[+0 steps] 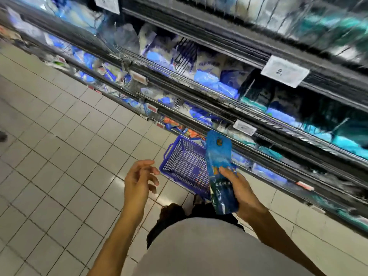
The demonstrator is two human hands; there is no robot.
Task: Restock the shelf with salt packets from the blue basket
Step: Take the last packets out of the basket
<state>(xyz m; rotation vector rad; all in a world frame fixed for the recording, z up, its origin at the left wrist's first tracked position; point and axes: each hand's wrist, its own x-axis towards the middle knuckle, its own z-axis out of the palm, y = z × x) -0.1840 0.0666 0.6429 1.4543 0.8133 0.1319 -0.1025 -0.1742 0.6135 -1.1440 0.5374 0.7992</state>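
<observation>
— What do we see on the left?

— Our left hand [139,179] hangs over the tiled floor [59,156]. Its fingers are loose and hold nothing.

— And next to it?

— The blue basket [187,166] sits on the floor, just under the shelf [249,124].

— What about our right hand [242,193]?

— It grips a blue salt packet [219,162] above the basket. More blue and white packets [209,72] fill the shelf, but they look blurry.
</observation>
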